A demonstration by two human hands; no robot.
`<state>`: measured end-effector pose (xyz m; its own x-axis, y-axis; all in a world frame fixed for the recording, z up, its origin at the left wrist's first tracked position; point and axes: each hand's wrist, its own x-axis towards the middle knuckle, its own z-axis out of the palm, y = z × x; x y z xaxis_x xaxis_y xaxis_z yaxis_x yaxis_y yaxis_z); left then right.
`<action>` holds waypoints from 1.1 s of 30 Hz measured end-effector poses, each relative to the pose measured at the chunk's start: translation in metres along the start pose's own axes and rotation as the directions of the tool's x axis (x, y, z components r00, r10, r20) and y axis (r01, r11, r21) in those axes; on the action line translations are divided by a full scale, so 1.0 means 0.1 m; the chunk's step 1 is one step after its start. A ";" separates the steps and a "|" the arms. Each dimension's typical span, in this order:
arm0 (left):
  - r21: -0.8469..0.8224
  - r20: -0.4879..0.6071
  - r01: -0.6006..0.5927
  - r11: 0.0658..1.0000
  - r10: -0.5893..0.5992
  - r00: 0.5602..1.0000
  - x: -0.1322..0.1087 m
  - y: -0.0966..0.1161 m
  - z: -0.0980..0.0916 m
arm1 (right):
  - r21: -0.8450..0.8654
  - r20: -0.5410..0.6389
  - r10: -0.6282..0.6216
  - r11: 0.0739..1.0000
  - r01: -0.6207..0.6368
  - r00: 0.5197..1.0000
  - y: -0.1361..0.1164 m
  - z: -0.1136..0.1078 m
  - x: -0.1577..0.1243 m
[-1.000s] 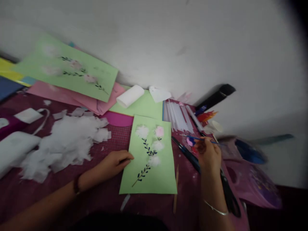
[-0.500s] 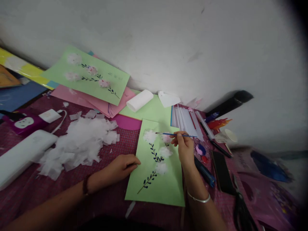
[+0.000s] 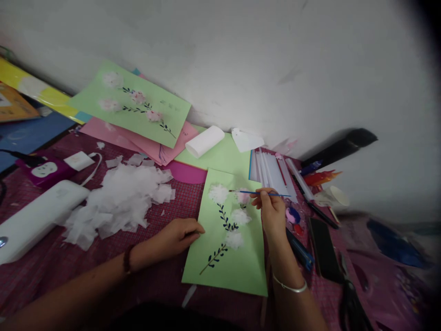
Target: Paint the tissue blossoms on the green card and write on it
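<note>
A green sheet of paper (image 3: 237,269) lies on the table, bearing a painted branch (image 3: 213,259) with dark leaves and several tissue-paper flowers. My right hand (image 3: 274,216) pinches a thin blue paintbrush (image 3: 253,192) over the upper part of the sheet. Its tip points left, just beside the top-left white flower (image 3: 218,193). Below the brush is a pink-tinted flower (image 3: 243,197); whether they touch I cannot tell. My left hand (image 3: 184,234) rests at the sheet's left edge, fingertips on the paper, thumb apart from the forefinger.
White tissue squares (image 3: 120,197) are heaped to the left, near a white device (image 3: 44,216) and a purple power socket (image 3: 44,170). A similar green picture (image 3: 138,105) leans behind. Paint pots (image 3: 292,215), a phone (image 3: 325,250) and scissors (image 3: 351,299) are at the right.
The view has shifted, so everything appears slightly farther right. The brush tip has drawn a little away from the top-left white flower. My left hand stays at the sheet's edge.
</note>
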<state>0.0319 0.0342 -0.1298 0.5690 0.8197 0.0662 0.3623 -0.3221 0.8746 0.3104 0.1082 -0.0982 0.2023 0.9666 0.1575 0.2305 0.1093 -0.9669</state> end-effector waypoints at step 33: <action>0.040 0.033 -0.015 0.999 0.013 0.999 0.01 0.03 -0.03 | -0.023 0.029 -0.021 1.000 0.021 0.999 -0.03 0.07 -0.09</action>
<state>0.0309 0.0352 -0.1257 0.5982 0.7990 0.0617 0.3832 -0.3528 0.8537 0.3008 0.1013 -0.0980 0.1695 0.9705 0.1714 0.2562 0.1245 -0.9586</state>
